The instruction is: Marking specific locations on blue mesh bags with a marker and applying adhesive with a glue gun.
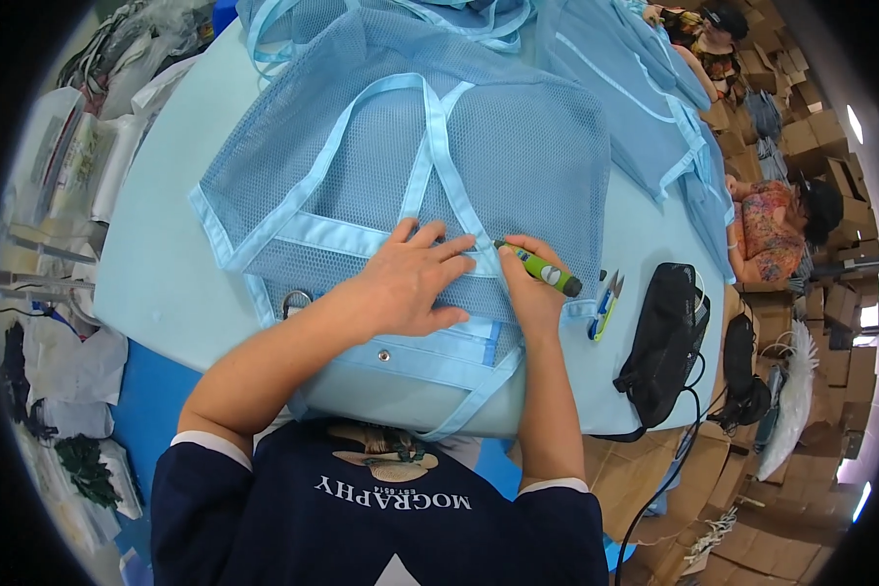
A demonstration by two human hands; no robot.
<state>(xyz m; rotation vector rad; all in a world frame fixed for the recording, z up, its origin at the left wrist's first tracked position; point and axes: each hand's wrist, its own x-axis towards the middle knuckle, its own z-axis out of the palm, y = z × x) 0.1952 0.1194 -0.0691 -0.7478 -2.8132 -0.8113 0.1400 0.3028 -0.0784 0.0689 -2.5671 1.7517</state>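
Clasping a green tool [554, 275] with your right grip [534, 296], you rest your spread left grip [407, 283] on blue mesh [527, 146].

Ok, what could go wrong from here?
The left hand rests close to the tip of the slim green tool with dark ends in the right hand; a slip might reach it. The light-blue fabric band could shift with the soft blue mesh bag. The small snips with green-and-blue handles lie beside the bag and might snag it.
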